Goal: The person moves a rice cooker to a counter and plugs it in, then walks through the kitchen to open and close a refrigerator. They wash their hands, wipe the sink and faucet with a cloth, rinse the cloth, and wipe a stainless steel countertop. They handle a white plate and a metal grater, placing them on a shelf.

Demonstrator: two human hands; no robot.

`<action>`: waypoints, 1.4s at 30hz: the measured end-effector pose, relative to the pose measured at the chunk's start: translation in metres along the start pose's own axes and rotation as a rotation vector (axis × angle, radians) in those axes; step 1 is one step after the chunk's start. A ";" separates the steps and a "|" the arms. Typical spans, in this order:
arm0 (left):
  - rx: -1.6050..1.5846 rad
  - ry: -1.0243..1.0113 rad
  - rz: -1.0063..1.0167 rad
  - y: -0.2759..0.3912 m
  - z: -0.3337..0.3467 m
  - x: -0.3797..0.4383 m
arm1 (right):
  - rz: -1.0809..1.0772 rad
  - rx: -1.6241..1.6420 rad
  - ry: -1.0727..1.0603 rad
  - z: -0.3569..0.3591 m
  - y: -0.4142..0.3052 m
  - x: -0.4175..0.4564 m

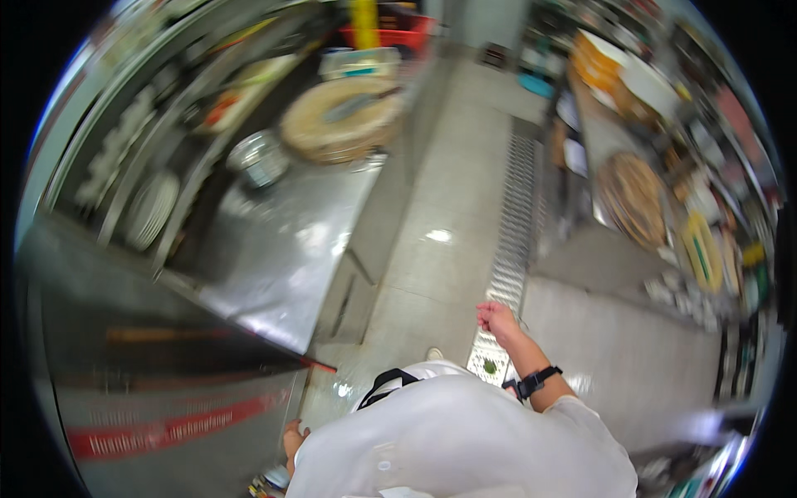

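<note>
My right hand (496, 319) hangs over the metal floor grate, fingers loosely curled; nothing shows in it, and a black strap device sits on that forearm. At the lower left, my left hand (294, 434) is by my side near a glass door with a red band (180, 429); my body partly covers it. Ahead to the left stands a steel counter (280, 249). On it are a round wooden chopping block (311, 134) with a cleaver (352, 107) lying on top, and a shiny metal container (258, 159).
A tiled floor aisle (429, 205) runs between two counters, with a slotted drain grate (510, 218) along it. Another round chopping board (634, 199) rests on the right counter beside an orange-and-white bucket (594, 62). Stacked plates (152, 210) sit on the left shelf.
</note>
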State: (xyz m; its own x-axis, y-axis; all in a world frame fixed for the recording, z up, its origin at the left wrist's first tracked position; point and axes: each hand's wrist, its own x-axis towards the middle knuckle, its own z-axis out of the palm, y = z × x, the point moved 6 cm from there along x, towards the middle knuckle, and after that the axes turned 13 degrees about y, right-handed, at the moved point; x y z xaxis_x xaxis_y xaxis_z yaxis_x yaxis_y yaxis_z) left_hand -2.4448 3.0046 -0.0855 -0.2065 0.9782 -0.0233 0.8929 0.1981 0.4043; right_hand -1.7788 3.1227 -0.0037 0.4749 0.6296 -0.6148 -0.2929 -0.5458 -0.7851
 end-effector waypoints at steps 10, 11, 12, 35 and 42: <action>0.070 -0.342 0.573 0.340 0.096 0.208 | 0.085 0.477 0.878 -0.337 0.056 -0.024; 0.065 -0.379 0.556 0.364 0.105 0.218 | 0.114 0.515 0.964 -0.357 0.075 -0.033; 0.104 -0.425 0.562 0.387 0.114 0.225 | 0.147 0.552 1.052 -0.374 0.097 -0.044; -0.292 -0.894 1.836 1.212 0.366 -0.082 | 1.173 1.489 1.577 -0.200 0.381 -0.194; -0.003 -1.123 2.072 1.240 0.419 -0.297 | 0.884 1.332 1.714 -0.427 0.425 -0.180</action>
State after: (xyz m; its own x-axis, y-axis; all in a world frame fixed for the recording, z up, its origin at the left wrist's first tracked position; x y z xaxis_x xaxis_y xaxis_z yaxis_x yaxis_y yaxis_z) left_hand -1.1084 2.9859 0.0394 0.8361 -0.5473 -0.0380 -0.4437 -0.7152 0.5400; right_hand -1.6346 2.5419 -0.1946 -0.2241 -0.7151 -0.6622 -0.5810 0.6435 -0.4983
